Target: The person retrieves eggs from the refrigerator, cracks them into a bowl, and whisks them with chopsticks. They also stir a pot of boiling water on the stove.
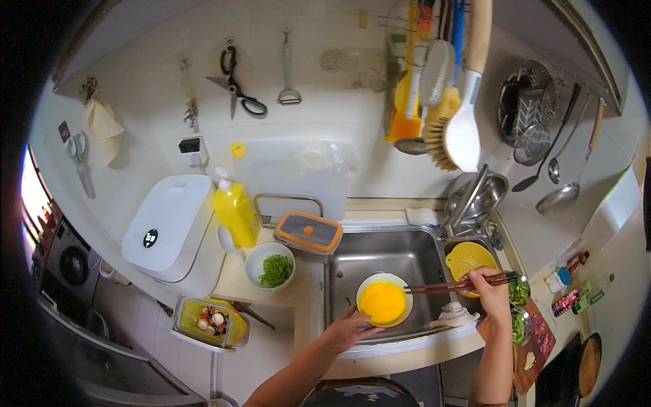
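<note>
My left hand (350, 328) holds the lower left side of a white bowl (361, 290), which is over the stainless steel sink (386, 249). Yellow beaten egg (382, 302) fills much of the bowl. My right hand (485, 290) grips a pair of dark brown chopsticks (437, 288), their tips at the bowl's right rim. Beneath the chopsticks, in the sink's smaller right basin, is a yellow colander (468, 258). A white cloth (455, 315) lies crumpled between my hands at the front of the sink.
Left of the sink are a bowl of greens (276, 270), an orange-rimmed container (308, 231), a yellow bottle (236, 213) and a white appliance (170, 224). A waste bin (183, 318) hangs below. At right, a cutting board (524, 361) bears chopped food. Brushes (465, 127) hang above.
</note>
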The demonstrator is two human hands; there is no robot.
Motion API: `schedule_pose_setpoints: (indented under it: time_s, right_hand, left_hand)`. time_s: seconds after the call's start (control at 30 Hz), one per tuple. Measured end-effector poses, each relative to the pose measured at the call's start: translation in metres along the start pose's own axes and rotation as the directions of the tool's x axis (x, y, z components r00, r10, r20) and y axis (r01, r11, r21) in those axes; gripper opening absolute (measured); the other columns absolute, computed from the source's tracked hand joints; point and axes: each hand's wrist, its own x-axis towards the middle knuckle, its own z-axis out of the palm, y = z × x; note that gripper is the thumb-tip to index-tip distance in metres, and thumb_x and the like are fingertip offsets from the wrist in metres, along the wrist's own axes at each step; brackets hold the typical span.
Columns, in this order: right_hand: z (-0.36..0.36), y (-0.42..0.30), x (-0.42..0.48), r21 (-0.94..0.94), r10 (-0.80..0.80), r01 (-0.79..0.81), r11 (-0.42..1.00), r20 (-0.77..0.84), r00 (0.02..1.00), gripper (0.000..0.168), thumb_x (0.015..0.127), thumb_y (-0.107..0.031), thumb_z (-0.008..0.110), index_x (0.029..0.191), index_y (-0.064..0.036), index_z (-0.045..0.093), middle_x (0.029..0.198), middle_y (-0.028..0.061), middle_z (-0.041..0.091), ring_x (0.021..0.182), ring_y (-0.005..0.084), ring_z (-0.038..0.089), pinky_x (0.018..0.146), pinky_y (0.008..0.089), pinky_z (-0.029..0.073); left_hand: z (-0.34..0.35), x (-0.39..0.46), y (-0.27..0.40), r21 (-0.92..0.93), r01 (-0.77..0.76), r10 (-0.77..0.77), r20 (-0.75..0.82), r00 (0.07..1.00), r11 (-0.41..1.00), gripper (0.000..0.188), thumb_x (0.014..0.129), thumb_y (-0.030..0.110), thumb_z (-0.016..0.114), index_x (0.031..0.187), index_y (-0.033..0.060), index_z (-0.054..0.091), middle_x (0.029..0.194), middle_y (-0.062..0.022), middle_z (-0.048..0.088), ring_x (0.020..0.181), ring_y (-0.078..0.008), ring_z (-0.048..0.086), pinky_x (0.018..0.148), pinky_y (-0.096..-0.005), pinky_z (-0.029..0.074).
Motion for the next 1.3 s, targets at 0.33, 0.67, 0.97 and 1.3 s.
schedule_pose_setpoints:
  time_s: [0.33,0.67,0.97,1.3]
  right_hand:
    - [-0.001,0.038,-0.002,0.124,-0.073,0.107,0.986,-0.255,0.964,0.018,0.082,-0.015,0.051,0.076,0.002,0.054,0.071,0.0097,0.057,0.059,0.0155,0.056,0.053,0.0266,0.048]
    - [-0.01,0.094,-0.035,0.273,0.11,-0.042,0.961,-0.237,0.965,0.017,0.082,-0.02,0.052,0.08,-0.002,0.051,0.073,0.0091,0.057,0.06,0.0169,0.057,0.049,0.0264,0.049]
    - [-0.025,0.109,-0.038,0.259,0.119,-0.047,0.965,-0.272,0.955,0.017,0.081,-0.02,0.053,0.078,-0.002,0.052,0.07,0.0093,0.058,0.059,0.0165,0.058,0.049,0.026,0.049]
    - [-0.029,0.106,-0.034,0.29,0.148,-0.055,0.956,-0.31,0.939,0.017,0.081,-0.015,0.053,0.073,0.0,0.053,0.07,0.0094,0.057,0.058,0.0157,0.056,0.05,0.0266,0.049]
  left_hand:
    - [-0.067,0.007,-0.01,-0.009,-0.236,0.234,-0.104,0.967,0.972,0.038,0.08,0.005,0.045,0.116,0.006,0.033,0.112,-0.014,0.043,0.104,-0.0253,0.046,0.086,-0.0378,0.043]
    - [-0.134,0.018,0.03,0.02,-0.416,0.403,-0.291,0.868,0.909,0.028,0.081,0.008,0.044,0.107,-0.0034,0.041,0.095,-0.0166,0.052,0.086,-0.0254,0.056,0.079,-0.0307,0.048]
    - [-0.13,0.014,0.051,0.071,-0.373,0.379,-0.239,0.894,0.925,0.038,0.081,0.012,0.048,0.113,-0.0039,0.037,0.111,-0.0154,0.044,0.1,-0.0278,0.047,0.084,-0.0357,0.045]
    - [-0.123,-0.002,0.067,-0.013,-0.273,0.268,-0.143,0.953,0.962,0.042,0.075,0.007,0.045,0.114,-0.0042,0.034,0.111,-0.0201,0.043,0.103,-0.0338,0.045,0.091,-0.0387,0.038]
